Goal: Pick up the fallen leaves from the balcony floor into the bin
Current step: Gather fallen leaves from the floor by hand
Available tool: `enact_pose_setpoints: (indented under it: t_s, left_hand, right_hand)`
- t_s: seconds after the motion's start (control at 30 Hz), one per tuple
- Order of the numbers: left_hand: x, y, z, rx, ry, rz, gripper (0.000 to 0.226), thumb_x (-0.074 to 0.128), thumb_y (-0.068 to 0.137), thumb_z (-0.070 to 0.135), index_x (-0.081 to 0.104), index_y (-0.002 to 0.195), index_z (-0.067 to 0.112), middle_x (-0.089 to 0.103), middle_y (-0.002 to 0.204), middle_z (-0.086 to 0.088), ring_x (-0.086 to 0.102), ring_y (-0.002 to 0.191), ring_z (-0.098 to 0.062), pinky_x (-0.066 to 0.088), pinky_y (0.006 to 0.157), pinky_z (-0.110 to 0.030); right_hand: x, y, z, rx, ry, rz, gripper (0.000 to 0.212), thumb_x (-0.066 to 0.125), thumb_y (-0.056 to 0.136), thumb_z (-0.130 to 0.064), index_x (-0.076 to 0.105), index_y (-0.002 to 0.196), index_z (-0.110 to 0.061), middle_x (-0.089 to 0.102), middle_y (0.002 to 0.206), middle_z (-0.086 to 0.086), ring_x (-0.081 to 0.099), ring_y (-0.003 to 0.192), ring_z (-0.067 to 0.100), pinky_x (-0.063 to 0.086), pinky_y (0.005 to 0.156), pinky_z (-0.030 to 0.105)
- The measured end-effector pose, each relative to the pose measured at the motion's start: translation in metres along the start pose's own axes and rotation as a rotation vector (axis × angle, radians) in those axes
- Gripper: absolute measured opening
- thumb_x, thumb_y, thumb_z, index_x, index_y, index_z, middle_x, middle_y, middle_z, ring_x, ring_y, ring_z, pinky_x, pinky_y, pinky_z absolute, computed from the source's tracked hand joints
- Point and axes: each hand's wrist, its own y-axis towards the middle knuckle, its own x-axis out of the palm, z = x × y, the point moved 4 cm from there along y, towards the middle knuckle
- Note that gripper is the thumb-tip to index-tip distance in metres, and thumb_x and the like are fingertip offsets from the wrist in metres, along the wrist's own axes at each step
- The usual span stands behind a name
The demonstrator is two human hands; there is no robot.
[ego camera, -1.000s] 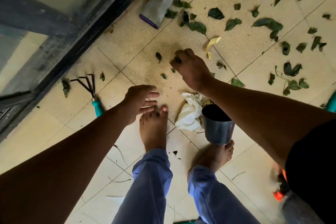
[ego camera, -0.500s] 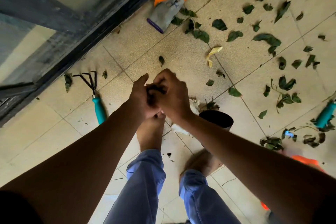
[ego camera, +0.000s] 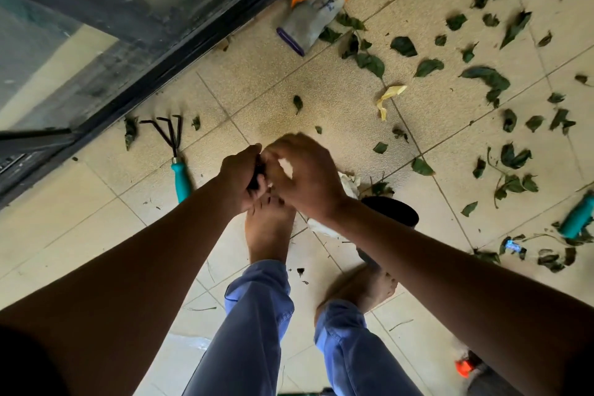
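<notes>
- While the hands meet above the bare feet, the left hand (ego camera: 239, 178) is cupped with its grip curled round a dark wad, seemingly gathered leaves, so it likely serves as a holder.
- The right hand (ego camera: 303, 175) is blurred beside it, fingers bent toward the left palm; whether it pinches a leaf or is empty I cannot tell.
- The bin (ego camera: 390, 214), a dark pot, stands on the floor just right of the hands, under the right forearm, close enough for a short drop.
- Most leaves (ego camera: 488, 77) lie scattered on the tiles to the right, so the task looks far from done.
- A hand rake (ego camera: 175, 151) and a glove (ego camera: 316, 10) lie unused near the door frame (ego camera: 167, 74).
</notes>
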Motion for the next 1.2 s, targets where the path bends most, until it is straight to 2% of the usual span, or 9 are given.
enact_pose_setpoints:
  t_s: [0.1, 0.23, 0.37, 0.47, 0.83, 0.93, 1.07, 1.13, 1.2]
  left_hand:
    - [-0.006, 0.005, 0.004, 0.047, 0.117, 0.026, 0.041, 0.051, 0.105, 0.037, 0.053, 0.069, 0.016, 0.057, 0.048, 0.001, 0.054, 0.044, -0.010, 0.029, 0.033, -0.012]
    - [-0.015, 0.011, 0.007, 0.101, 0.226, 0.048, 0.040, 0.052, 0.104, 0.037, 0.055, 0.071, 0.014, 0.058, 0.048, -0.002, 0.050, 0.053, -0.016, 0.028, 0.035, -0.014]
    - [-0.025, 0.019, 0.005, 0.154, 0.300, 0.055, 0.038, 0.055, 0.102, 0.035, 0.058, 0.073, 0.011, 0.062, 0.054, -0.005, 0.053, 0.049, -0.018, 0.029, 0.038, -0.016]
    - [-0.031, 0.020, -0.001, 0.138, 0.317, 0.069, 0.038, 0.054, 0.103, 0.033, 0.057, 0.072, 0.010, 0.060, 0.052, -0.005, 0.053, 0.040, -0.014, 0.029, 0.035, -0.015]
    - [-0.056, 0.095, -0.064, 0.043, 0.391, 0.117, 0.049, 0.053, 0.100, 0.047, 0.066, 0.066, 0.015, 0.069, 0.069, -0.007, 0.056, 0.043, -0.007, 0.029, 0.032, -0.009]
    - [-0.082, 0.190, -0.108, 0.058, 0.339, 0.035, 0.063, 0.040, 0.082, 0.090, 0.072, 0.099, 0.038, 0.075, 0.114, 0.006, 0.058, 0.055, 0.011, 0.025, 0.033, -0.001]
    - [-0.042, 0.022, -0.039, 0.016, 0.200, 0.075, 0.041, 0.054, 0.101, 0.039, 0.057, 0.065, 0.019, 0.057, 0.055, -0.003, 0.048, 0.044, -0.011, 0.027, 0.035, -0.011]
    - [-0.033, 0.011, -0.036, 0.069, 0.221, 0.049, 0.043, 0.051, 0.102, 0.041, 0.061, 0.068, 0.018, 0.060, 0.056, 0.002, 0.058, 0.051, -0.014, 0.034, 0.037, -0.011]
    - [-0.033, 0.011, -0.045, 0.110, 0.147, 0.046, 0.050, 0.049, 0.103, 0.049, 0.071, 0.075, 0.014, 0.067, 0.061, 0.007, 0.073, 0.068, -0.019, 0.047, 0.043, -0.010]
  right_hand:
    - [0.005, 0.027, 0.039, 0.102, -0.218, 0.055, 0.026, 0.062, 0.091, -0.008, 0.070, 0.116, -0.009, 0.069, 0.110, 0.007, 0.062, 0.100, 0.024, 0.054, 0.085, 0.038]
    - [0.023, 0.059, 0.088, 0.096, -0.477, -0.167, 0.054, 0.074, 0.088, -0.016, 0.056, 0.138, -0.007, 0.050, 0.144, 0.015, 0.050, 0.125, 0.034, 0.052, 0.097, 0.040]
    - [0.022, 0.069, 0.100, -0.027, -0.692, -0.274, 0.067, 0.066, 0.084, -0.055, 0.054, 0.133, -0.011, 0.047, 0.139, 0.014, 0.048, 0.117, 0.032, 0.051, 0.083, 0.044]
    - [0.015, 0.057, 0.103, -0.072, -0.801, -0.288, 0.069, 0.061, 0.083, -0.060, 0.051, 0.131, -0.012, 0.049, 0.133, 0.013, 0.050, 0.113, 0.032, 0.048, 0.078, 0.043]
    - [0.036, 0.025, 0.108, 0.074, -0.453, -0.176, 0.034, 0.065, 0.071, 0.015, 0.061, 0.099, -0.005, 0.056, 0.107, 0.018, 0.055, 0.086, 0.035, 0.051, 0.063, 0.037]
    - [0.035, 0.032, 0.108, 0.170, -0.467, -0.209, 0.031, 0.062, 0.072, 0.012, 0.066, 0.098, -0.005, 0.060, 0.107, 0.017, 0.060, 0.088, 0.036, 0.049, 0.068, 0.035]
    - [0.024, 0.046, 0.114, 0.554, -0.320, -0.101, 0.022, 0.060, 0.077, 0.002, 0.074, 0.088, -0.010, 0.073, 0.095, 0.004, 0.068, 0.087, 0.022, 0.041, 0.068, 0.022]
    - [0.017, 0.050, 0.116, 0.774, -0.201, -0.099, 0.008, 0.065, 0.083, -0.006, 0.072, 0.080, -0.009, 0.073, 0.085, -0.005, 0.069, 0.084, 0.012, 0.050, 0.076, 0.019]
    - [0.012, 0.047, 0.100, 0.911, 0.224, -0.096, 0.008, 0.075, 0.079, 0.000, 0.073, 0.075, -0.007, 0.075, 0.079, 0.003, 0.075, 0.078, 0.018, 0.062, 0.080, 0.035]
